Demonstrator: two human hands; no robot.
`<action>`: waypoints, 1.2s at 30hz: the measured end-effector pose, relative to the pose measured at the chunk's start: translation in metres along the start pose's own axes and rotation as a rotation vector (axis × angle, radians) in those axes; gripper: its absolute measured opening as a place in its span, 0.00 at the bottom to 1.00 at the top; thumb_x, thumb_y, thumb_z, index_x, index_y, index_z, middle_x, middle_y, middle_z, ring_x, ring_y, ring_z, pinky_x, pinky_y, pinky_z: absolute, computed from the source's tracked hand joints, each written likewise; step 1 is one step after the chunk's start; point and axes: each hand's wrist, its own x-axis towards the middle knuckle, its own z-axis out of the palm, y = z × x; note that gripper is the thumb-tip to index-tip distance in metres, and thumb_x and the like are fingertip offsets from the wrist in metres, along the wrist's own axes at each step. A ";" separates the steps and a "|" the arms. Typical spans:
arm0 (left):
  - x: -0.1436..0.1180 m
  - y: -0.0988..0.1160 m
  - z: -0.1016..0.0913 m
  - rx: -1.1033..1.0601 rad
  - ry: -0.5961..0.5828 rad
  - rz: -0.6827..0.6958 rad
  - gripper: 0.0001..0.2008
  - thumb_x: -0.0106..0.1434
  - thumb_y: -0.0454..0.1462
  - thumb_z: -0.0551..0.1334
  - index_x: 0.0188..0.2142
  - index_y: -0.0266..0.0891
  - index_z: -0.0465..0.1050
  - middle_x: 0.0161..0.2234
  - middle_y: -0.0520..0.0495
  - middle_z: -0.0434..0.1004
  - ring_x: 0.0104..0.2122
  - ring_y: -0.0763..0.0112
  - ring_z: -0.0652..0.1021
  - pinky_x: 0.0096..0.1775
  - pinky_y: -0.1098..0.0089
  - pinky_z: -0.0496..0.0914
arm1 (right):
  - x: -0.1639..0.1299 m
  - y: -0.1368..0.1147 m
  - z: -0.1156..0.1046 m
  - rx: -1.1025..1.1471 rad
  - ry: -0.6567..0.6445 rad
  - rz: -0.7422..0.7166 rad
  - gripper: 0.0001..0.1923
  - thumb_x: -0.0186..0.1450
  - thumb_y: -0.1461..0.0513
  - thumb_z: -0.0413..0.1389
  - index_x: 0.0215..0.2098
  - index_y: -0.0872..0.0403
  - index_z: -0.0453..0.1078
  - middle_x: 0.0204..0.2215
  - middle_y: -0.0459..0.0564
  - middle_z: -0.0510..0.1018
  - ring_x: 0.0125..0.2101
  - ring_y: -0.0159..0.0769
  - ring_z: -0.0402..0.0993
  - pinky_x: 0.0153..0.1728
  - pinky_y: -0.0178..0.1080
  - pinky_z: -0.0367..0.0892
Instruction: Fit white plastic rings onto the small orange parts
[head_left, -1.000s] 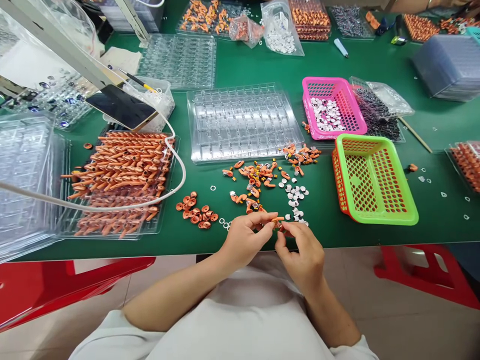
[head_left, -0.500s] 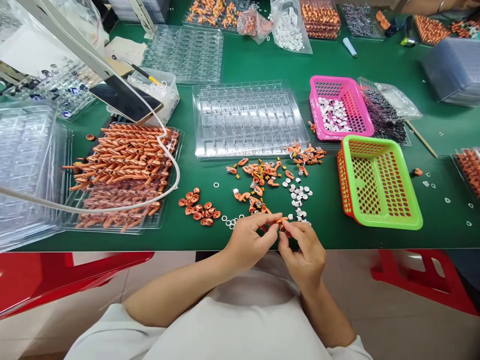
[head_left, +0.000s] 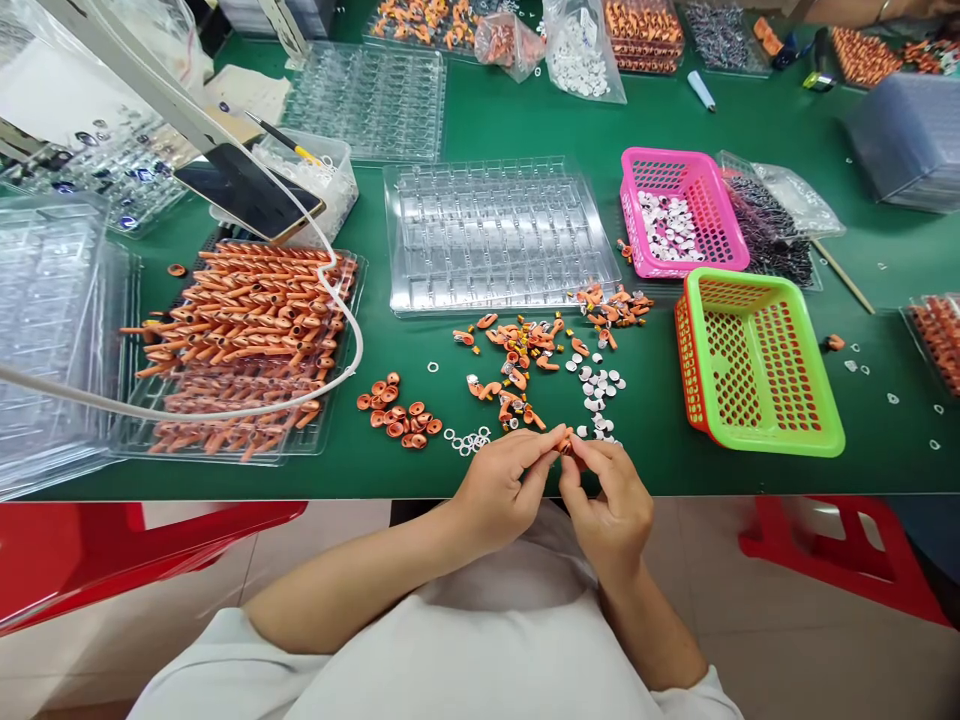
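Observation:
My left hand point(head_left: 502, 485) and my right hand point(head_left: 611, 500) meet at the near edge of the green table point(head_left: 525, 120), fingertips pinching one small orange part point(head_left: 564, 441) between them. Just beyond the fingers lie loose orange parts point(head_left: 517, 365), small white discs point(head_left: 598, 388), orange caps point(head_left: 397, 415) and tiny white rings point(head_left: 469, 440). An empty clear blister tray point(head_left: 495, 235) lies further back.
A clear tray of orange tube pieces point(head_left: 244, 345) with a white cable point(head_left: 345, 300) over it sits left. A green basket point(head_left: 754, 360) and a pink basket point(head_left: 679, 215) of white discs stand right. A phone point(head_left: 247, 200), stacked trays, bags and red stools surround.
Both hands stayed together at the table edge; the fingers closed tighter round the orange part, hiding more of it. The camera shifted slightly.

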 end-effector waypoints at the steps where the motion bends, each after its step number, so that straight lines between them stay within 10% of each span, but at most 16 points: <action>1: 0.000 0.000 0.000 -0.007 -0.006 0.001 0.17 0.66 0.27 0.58 0.53 0.35 0.75 0.42 0.41 0.84 0.41 0.67 0.83 0.44 0.68 0.78 | 0.000 0.000 -0.001 0.004 -0.004 0.005 0.22 0.62 0.74 0.59 0.52 0.50 0.72 0.37 0.52 0.79 0.36 0.37 0.76 0.35 0.40 0.75; 9: 0.005 -0.005 -0.011 -0.137 -0.042 -0.095 0.09 0.63 0.30 0.65 0.42 0.39 0.81 0.35 0.46 0.85 0.35 0.69 0.83 0.40 0.70 0.78 | 0.003 0.003 -0.011 0.240 -0.128 0.142 0.19 0.65 0.73 0.57 0.49 0.47 0.74 0.40 0.50 0.78 0.39 0.37 0.76 0.39 0.40 0.74; 36: 0.008 -0.001 -0.024 0.026 -0.111 0.268 0.09 0.67 0.30 0.60 0.42 0.41 0.78 0.38 0.44 0.81 0.35 0.74 0.82 0.37 0.76 0.78 | -0.004 0.008 -0.016 0.721 -0.218 0.445 0.11 0.67 0.65 0.58 0.45 0.48 0.78 0.37 0.50 0.79 0.35 0.37 0.78 0.34 0.39 0.79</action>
